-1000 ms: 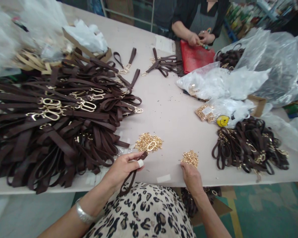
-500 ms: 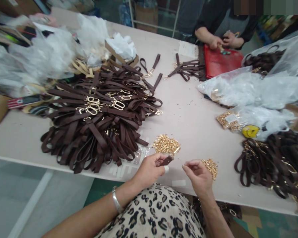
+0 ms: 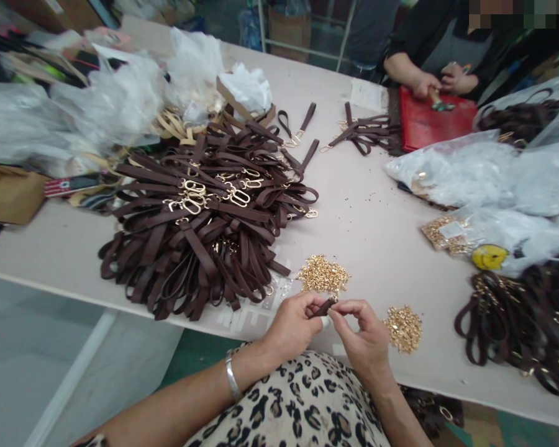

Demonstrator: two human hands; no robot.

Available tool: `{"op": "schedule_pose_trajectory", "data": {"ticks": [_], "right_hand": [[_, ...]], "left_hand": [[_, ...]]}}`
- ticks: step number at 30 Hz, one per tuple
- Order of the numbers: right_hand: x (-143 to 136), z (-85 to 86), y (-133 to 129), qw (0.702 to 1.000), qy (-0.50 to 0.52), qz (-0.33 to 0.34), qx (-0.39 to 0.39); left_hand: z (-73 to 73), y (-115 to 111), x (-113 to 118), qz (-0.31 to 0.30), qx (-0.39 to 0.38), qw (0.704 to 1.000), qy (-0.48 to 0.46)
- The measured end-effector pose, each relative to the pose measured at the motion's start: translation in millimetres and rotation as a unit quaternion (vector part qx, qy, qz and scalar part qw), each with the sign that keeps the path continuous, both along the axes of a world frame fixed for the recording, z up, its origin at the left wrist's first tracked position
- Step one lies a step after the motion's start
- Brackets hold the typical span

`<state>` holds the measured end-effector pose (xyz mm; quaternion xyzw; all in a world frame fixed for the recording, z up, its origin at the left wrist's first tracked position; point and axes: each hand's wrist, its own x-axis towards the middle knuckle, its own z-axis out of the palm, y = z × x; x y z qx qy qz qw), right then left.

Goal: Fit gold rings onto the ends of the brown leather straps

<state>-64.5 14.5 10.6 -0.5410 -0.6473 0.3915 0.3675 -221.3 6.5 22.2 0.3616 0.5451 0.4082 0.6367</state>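
Note:
My left hand (image 3: 294,326) is closed round a short dark brown leather strap (image 3: 325,307), with gold hardware at its far end. A pale wrap covers the thumb of this hand. My right hand (image 3: 361,335) pinches at the end of the strap with thumb and forefinger. Whatever sits between those fingertips is too small to make out. Just beyond the hands lies a pile of small gold metal fittings (image 3: 323,274). Beside my right hand is a second heap of small gold pieces (image 3: 403,329).
A large pile of brown wrist straps (image 3: 190,242) with gold clasps covers the left. More straps (image 3: 507,316) lie right, near plastic bags (image 3: 517,167). Across the table (image 3: 368,242), a co-worker's hand (image 3: 426,85) holds a small tool over a red mat (image 3: 417,127).
My right hand has moved left from the right-hand gold heap to the strap's end. The left hand keeps hold of the strap. The whole view has shifted slightly.

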Motion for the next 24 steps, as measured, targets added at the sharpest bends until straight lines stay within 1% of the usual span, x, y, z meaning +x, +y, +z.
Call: {"op": "schedule_pose_trajectory", "data": {"ticks": [5, 9, 14, 19, 21, 24], "right_hand": [[2.7, -3.4, -0.5, 0.999, 0.026, -0.003, -0.031], [5.8, -4.7, 0.1, 1.000, 0.014, 0.010, -0.024], [10.6, -3.3, 1.2, 0.999, 0.015, 0.024, -0.026], [13.4, -2.7, 2.1, 0.999, 0.000, 0.032, -0.016], [13.2, -1.6, 2.6, 0.999, -0.007, 0.035, -0.008], [12.6, 0.8, 3.4, 0.999, -0.017, 0.040, 0.010]], "left_hand": [[-6.5, -2.7, 0.1, -0.005, -0.016, 1.000, -0.007], [-11.5, -3.9, -0.1, -0.016, -0.016, 1.000, 0.007], [-7.1, -1.9, 1.1, -0.015, -0.024, 1.000, -0.004], [-0.1, 1.5, 3.7, -0.005, -0.060, 0.997, -0.046], [-0.5, 1.7, 4.3, -0.004, -0.063, 0.997, -0.051], [-5.6, -0.6, 4.5, -0.010, -0.038, 0.999, -0.029]]}}
